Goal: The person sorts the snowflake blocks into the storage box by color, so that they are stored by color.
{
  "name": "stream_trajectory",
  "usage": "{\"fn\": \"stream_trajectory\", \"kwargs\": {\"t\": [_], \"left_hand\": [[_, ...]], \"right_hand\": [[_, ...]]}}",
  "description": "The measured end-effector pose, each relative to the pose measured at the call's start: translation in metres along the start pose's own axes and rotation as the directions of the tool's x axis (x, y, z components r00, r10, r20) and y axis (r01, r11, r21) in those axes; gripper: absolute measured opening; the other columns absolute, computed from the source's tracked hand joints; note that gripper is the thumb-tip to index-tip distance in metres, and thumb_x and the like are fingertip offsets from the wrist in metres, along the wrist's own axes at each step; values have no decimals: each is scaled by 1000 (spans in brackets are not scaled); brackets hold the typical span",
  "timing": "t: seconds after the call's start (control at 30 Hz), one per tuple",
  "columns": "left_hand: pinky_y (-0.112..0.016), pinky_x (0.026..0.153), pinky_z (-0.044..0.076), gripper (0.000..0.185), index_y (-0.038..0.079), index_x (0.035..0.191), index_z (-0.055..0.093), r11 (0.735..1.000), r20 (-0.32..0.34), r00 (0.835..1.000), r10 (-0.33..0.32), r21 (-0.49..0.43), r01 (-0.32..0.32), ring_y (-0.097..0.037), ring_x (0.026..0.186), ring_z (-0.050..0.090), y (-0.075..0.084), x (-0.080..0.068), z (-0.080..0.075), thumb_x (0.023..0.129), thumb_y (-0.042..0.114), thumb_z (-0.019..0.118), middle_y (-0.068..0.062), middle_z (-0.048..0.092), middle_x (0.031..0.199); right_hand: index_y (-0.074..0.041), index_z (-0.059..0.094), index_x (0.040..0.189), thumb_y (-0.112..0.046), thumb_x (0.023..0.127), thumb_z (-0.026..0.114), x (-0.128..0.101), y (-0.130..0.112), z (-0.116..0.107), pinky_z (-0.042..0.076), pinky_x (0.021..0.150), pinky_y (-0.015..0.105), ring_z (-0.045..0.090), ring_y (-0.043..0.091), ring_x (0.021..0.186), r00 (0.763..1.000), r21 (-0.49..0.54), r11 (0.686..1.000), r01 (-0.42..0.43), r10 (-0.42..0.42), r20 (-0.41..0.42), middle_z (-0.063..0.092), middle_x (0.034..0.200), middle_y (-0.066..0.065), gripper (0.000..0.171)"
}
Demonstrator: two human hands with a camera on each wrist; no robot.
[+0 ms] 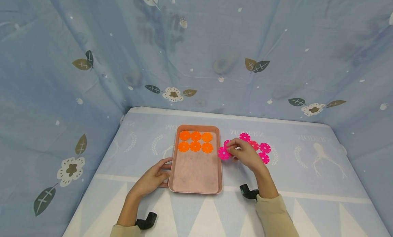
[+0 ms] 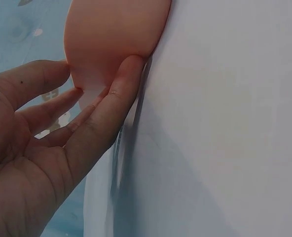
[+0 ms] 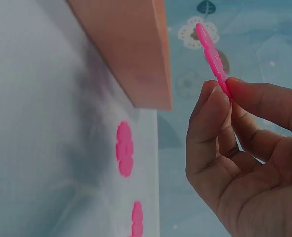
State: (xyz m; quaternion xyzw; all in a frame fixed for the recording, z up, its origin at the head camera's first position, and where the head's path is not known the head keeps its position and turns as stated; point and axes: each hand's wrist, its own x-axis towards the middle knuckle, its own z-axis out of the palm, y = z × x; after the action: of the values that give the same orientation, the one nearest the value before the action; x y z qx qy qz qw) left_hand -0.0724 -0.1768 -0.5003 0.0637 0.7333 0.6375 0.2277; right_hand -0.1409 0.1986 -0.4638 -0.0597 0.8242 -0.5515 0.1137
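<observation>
My beige sleeves (image 1: 277,216), two. My left hand (image 1: 150,180): loosely spread, touching the pink tray (image 1: 195,172); best steadied. My right hand (image 1: 245,156): pinching one pink flower-shaped disc (image 1: 223,153) by the tray's right rim (image 1: 221,177); light edge grip advised.

tray (image 1: 195,175): 1; orange flower discs (image 1: 195,146): 6; pinkish flower discs (image 1: 265,148): 6; hands (image 1: 151,178): 2

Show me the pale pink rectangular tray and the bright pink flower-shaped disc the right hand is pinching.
Pale pink rectangular tray (image 1: 195,172): head view, bare floor.
Bright pink flower-shaped disc (image 3: 213,60): right wrist view, middle of its edge.
</observation>
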Motion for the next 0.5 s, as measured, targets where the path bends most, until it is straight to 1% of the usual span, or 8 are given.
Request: {"fn": "stream_trajectory", "kwargs": {"t": [0.33,0.4,0.5], "left_hand": [[-44,79,59,56,9,154,34,1000,1,1000,2,6,-2,-37,113,62,-1,1,0,101,2,53,-27,45,143],[-44,79,59,56,8,154,34,1000,2,1000,1,4,-1,-37,113,62,-1,1,0,101,2,53,-27,44,143],[-44,79,59,56,8,154,34,1000,1,1000,-1,0,1,-37,113,62,-1,1,0,101,2,52,-27,44,143]], "right_hand": [[0,64,110,-11,98,64,18,-26,23,59,69,39,61,28,80,999,39,999,34,-35,42,63,96,13,16],[0,64,110,-10,98,64,21,-32,28,59,71,44,63,32,80,998,43,998,42,-44,49,63,96,14,15],[1,64,111,-8,98,64,26,-40,36,58,73,50,64,36,80,996,45,997,62,-64,59,63,101,14,16]]}}
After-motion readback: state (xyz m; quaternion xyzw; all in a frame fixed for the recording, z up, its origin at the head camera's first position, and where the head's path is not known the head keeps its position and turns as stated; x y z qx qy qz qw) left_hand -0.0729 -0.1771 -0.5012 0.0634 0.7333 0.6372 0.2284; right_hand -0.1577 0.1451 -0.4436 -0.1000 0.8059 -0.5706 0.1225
